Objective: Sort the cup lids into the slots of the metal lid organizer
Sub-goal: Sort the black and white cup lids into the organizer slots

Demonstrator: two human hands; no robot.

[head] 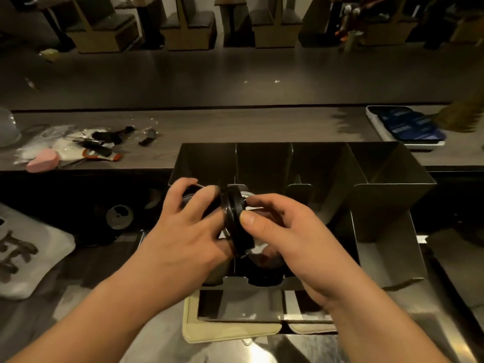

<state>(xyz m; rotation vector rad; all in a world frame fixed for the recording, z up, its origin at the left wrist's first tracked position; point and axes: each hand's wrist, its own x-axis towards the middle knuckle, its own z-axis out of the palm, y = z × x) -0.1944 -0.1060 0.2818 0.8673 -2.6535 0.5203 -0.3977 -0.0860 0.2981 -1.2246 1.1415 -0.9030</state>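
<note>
Head view: far to the left of the left hand (188, 226) lies a white cloth (31, 258) with dark signs, and beyond it, on the counter (235, 127), a pink sponge-like thing (43, 159). The left hand has its fingers curled round a stack of black lids (190, 197); how many, the blur does not let me tell. Between both hands one black lid (235, 218) stands on its edge, just beside the stack. The right hand (296, 231) pinches this lid by the rim with thumb and fingers. Under the hands stands the metal organizer (392, 179), and the lids are above its left slots, probably the second one. Far right of the right hand, a phone (411, 127) lies on a tray (419, 146).
</note>
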